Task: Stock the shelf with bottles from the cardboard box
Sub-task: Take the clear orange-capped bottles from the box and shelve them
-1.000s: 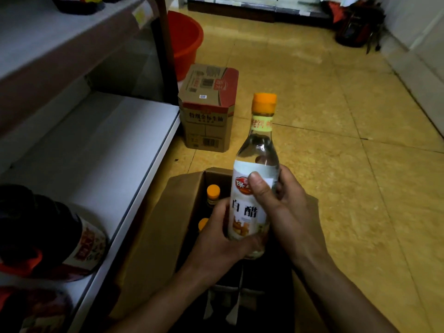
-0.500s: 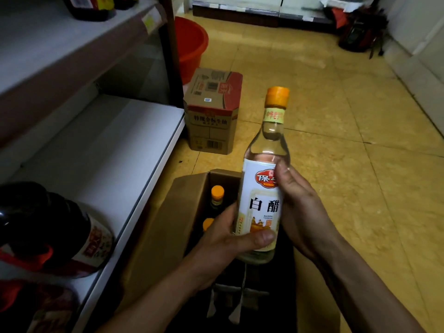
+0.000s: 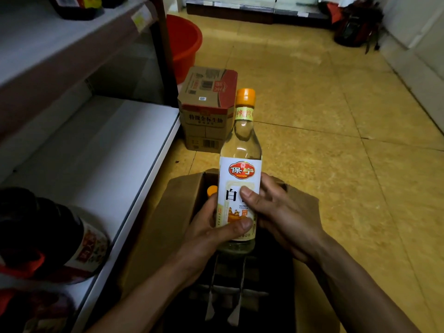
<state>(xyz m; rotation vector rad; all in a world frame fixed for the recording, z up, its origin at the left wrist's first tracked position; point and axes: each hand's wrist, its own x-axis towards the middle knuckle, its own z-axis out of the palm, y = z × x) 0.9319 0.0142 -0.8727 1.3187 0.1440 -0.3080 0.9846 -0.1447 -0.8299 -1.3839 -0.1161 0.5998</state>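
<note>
A clear vinegar bottle (image 3: 241,150) with an orange cap and a white label stands upright above the open cardboard box (image 3: 177,207) on the floor. My left hand (image 3: 206,236) grips its lower part, thumb across the label's bottom. My right hand (image 3: 281,217) holds it from the right side, thumb on the label's middle. Another orange-capped bottle (image 3: 212,190) shows inside the box, just left of the held one. The white lower shelf (image 3: 101,164) lies to the left.
Dark sauce bottles (image 3: 55,236) lie at the shelf's near left end. A closed printed carton (image 3: 206,111) stands on the tiled floor beyond the open box, with a red bucket (image 3: 185,42) behind it. An upper shelf (image 3: 60,39) overhangs at the left. A dark bag (image 3: 355,22) sits far right.
The bottle has been turned in my hands, so the label faces me squarely. My right thumb has come back onto the label's front. The bottle stays above the box.
</note>
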